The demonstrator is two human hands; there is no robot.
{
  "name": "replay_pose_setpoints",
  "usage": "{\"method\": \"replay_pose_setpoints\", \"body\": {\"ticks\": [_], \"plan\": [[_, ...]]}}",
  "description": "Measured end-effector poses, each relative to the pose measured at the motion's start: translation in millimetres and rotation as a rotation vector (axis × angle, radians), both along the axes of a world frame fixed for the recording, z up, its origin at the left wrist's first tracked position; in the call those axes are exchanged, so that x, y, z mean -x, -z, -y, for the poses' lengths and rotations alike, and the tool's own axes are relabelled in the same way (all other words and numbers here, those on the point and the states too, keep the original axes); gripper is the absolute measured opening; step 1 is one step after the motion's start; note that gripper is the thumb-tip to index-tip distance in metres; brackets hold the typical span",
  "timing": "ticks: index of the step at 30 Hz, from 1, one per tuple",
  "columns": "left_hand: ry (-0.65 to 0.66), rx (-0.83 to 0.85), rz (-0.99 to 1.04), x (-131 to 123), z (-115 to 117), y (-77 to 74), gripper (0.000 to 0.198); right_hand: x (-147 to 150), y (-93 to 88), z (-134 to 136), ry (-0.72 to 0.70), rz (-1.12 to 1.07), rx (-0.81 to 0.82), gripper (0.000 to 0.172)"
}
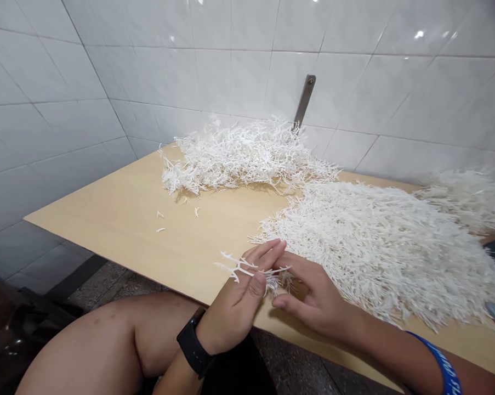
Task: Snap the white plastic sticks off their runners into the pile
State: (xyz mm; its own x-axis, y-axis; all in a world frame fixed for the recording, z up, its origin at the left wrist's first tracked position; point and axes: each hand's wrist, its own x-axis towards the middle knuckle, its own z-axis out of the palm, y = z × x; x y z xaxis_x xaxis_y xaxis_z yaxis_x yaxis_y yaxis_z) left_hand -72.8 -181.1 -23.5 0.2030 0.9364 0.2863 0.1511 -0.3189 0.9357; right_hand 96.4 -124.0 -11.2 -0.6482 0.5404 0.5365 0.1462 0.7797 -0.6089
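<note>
My left hand (234,302), with a black watch (193,343) on its wrist, pinches a thin, branched white sprig (234,267) between thumb and fingers. My right hand (313,291), wearing a blue wristband (440,365), curves close beside it, and its fingertips meet the sprig's far end. A small white tuft (278,282) sits between both hands, partly hidden by them. Right of my hands lies a broad heap of white sprigs (374,252), and a looser pile (239,156) stands behind. Several loose pieces (160,215) lie apart on the table.
The pale wooden table (148,219) meets white tiled walls (214,71) at the back, where a metal bracket (303,101) rises behind the pile. Another white mass (469,197) lies far right. My bare leg (127,340) sits below the front edge, above a stone floor (107,285).
</note>
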Motion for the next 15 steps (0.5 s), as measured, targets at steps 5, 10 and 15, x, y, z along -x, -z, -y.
{"method": "replay_pose_setpoints", "body": {"ticks": [5,10,15], "plan": [[0.024,0.043,0.069,0,-2,-0.5,0.042,2,-0.6,1,-0.026,0.071,0.054,0.019],[-0.051,0.256,0.219,-3,-1,-1.0,0.043,6,-4.7,11,-0.123,0.194,0.091,0.031],[-0.342,0.304,0.421,-5,-5,0.2,0.045,6,-5.9,22,-0.26,0.17,0.105,0.031]]}}
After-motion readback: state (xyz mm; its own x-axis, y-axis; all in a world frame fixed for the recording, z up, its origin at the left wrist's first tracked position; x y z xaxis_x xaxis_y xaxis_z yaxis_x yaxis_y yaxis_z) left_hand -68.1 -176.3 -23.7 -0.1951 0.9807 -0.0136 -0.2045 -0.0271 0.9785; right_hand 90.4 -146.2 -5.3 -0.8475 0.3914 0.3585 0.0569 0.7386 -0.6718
